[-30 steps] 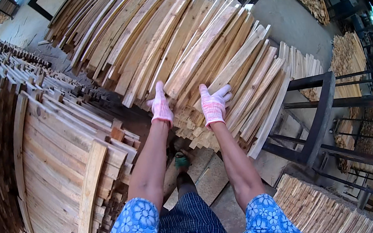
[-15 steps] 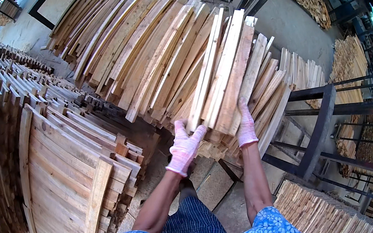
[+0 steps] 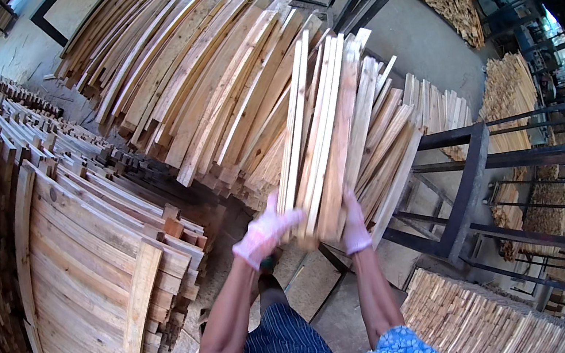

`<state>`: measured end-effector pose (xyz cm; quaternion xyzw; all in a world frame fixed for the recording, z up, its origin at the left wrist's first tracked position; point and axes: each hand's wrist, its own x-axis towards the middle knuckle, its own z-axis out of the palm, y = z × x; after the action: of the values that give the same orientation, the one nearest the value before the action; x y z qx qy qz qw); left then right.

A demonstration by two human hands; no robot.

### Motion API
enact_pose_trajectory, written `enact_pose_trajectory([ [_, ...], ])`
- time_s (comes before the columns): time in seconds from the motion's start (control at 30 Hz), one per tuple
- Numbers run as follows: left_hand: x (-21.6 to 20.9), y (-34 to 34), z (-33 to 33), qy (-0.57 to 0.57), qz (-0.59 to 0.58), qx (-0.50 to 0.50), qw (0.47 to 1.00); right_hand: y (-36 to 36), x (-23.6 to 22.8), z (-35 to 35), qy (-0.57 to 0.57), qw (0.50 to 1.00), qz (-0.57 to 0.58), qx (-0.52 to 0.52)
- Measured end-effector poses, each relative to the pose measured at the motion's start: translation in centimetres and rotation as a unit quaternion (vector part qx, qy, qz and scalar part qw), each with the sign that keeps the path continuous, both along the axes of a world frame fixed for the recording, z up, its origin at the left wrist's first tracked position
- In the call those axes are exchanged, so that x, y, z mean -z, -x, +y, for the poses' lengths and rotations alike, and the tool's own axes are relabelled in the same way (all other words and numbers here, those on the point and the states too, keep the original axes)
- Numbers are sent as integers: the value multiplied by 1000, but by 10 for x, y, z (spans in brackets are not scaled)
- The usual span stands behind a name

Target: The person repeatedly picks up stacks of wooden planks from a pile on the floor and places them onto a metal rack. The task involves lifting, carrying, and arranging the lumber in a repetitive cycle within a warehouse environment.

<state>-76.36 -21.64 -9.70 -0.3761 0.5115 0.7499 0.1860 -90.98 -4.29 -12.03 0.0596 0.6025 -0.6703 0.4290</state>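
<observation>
A bundle of long pale wooden slats (image 3: 322, 148) is gripped between my two hands at its near end. My left hand (image 3: 268, 232), in a pinkish-white glove, clasps the left side, with its thumb reaching over the ends. On the other side my right hand (image 3: 353, 223), gloved alike, presses against the bundle, its fingers partly hidden behind the wood. The far part of the bundle lies over a big heap of loose slats (image 3: 209, 84), which spreads to the upper left and continues right of my hands.
On the left stands a tall stack of boards (image 3: 81, 260) with stepped ends. A dark metal frame (image 3: 460, 200) rises close on the right. Below it lies a neat stack of slats (image 3: 482, 315). More slat piles (image 3: 509, 89) stand farther right.
Both hands have drawn the slat bundle toward me and slightly left, so its near end sits lower. The view has shifted a little to the right.
</observation>
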Motion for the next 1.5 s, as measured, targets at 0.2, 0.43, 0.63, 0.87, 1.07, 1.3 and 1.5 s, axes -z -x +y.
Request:
enact_pose_trajectory([
  [0.2, 66, -60, 34, -14, 59, -71, 996, -63, 58, 60, -17, 993, -110, 39],
  [0.43, 143, -50, 1, 270, -92, 44, 957, -79, 107, 12, 46, 992, -95, 70],
  [0.63, 94, -53, 23, 63, 82, -100, 990, -83, 52, 28, 38, 996, -86, -6],
  [0.87, 23, -138, 58, -132, 141, -162, 968, -98, 10, 89, 35, 984, -170, -39],
  [1.07, 133, -106, 65, -98, 67, -200, 973, -99, 160, 74, 49, 987, -108, 106],
  [1.3, 67, -121, 72, -12, 145, -156, 977, -120, 53, 73, 76, 994, -66, 44],
  [1.5, -16, -134, 84, -13, 273, -287, 918, -119, -133, 22, 81, 980, 143, -108],
])
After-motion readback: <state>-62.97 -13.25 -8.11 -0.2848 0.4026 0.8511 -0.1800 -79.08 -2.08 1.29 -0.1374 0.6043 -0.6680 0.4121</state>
